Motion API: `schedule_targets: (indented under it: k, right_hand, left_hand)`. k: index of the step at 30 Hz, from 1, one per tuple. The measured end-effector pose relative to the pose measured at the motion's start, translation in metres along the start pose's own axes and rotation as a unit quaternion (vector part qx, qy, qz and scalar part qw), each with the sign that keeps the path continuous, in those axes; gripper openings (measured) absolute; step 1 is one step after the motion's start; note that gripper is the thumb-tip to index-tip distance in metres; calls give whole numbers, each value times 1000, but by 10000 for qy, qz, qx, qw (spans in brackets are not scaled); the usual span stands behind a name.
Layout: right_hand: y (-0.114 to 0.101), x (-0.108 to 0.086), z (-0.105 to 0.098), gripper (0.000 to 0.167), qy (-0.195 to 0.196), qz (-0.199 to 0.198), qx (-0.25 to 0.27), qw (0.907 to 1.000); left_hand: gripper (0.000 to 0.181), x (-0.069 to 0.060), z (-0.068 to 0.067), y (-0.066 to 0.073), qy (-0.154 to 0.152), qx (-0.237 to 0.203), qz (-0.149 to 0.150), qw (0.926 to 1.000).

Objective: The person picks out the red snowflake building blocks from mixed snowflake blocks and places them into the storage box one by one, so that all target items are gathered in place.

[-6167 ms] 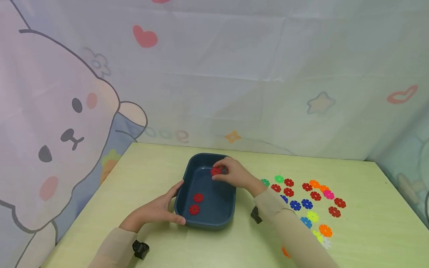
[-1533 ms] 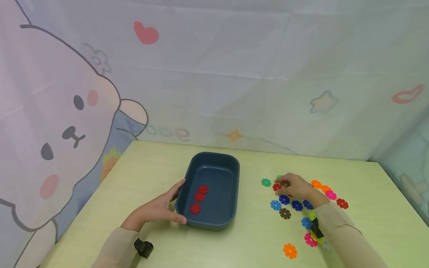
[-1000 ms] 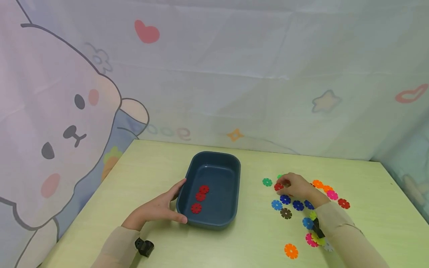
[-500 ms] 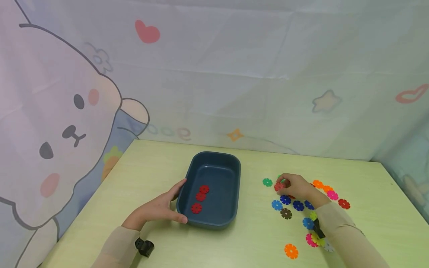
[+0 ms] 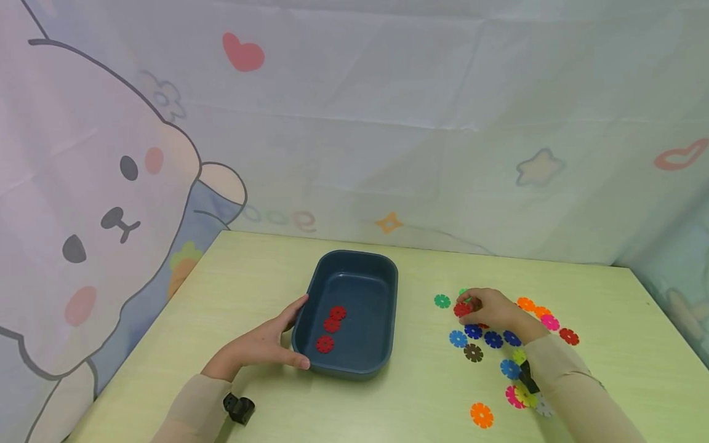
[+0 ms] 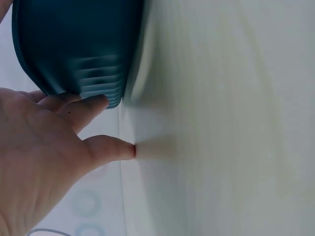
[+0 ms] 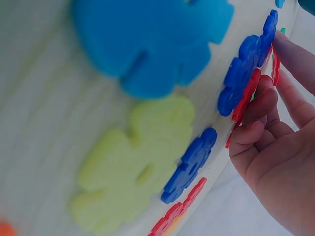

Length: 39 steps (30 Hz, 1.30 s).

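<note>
Looking at the right hand (image 5: 494, 309), we see thumb and finger pinching a red disc (image 5: 461, 309), right of the tray (image 5: 362, 332). We judge that a slack pinch on its thin edge could drop it, or a low sweep nudge the blue disc (image 5: 473, 331). The left hand (image 5: 257, 346) spreads its fingers against the tray; pushing might slide it. A green disc (image 5: 463, 293) is partly hidden, and we cannot tell whether the pinched disc clears the desk (image 5: 410, 394).
</note>
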State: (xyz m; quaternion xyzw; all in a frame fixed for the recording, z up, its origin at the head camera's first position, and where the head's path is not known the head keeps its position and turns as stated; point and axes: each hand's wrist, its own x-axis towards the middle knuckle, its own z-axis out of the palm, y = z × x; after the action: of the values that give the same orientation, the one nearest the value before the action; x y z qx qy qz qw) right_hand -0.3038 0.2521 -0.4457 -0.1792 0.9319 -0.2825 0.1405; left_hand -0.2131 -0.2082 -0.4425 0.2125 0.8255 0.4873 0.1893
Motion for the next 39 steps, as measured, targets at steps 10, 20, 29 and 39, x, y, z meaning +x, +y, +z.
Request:
schedule_targets:
  k: [10, 20, 29, 39]
  right_hand:
    - [0, -1, -1, 40, -14, -69, -89, 9999]
    - [-11, 4, -10, 44, 320, -100, -121, 9994]
    - [-32, 3, -18, 46, 671, -344, 36, 9971]
    - [-62, 9, -12, 43, 710, -771, 651, 9924]
  left_hand:
    - [119, 0, 0, 0, 0, 22, -2, 10000]
    - [120, -1, 0, 2, -25, -10, -22, 10000]
    - [120, -1, 0, 3, -10, -26, -31, 10000]
    - [120, -2, 0, 4, -15, -39, -26, 10000]
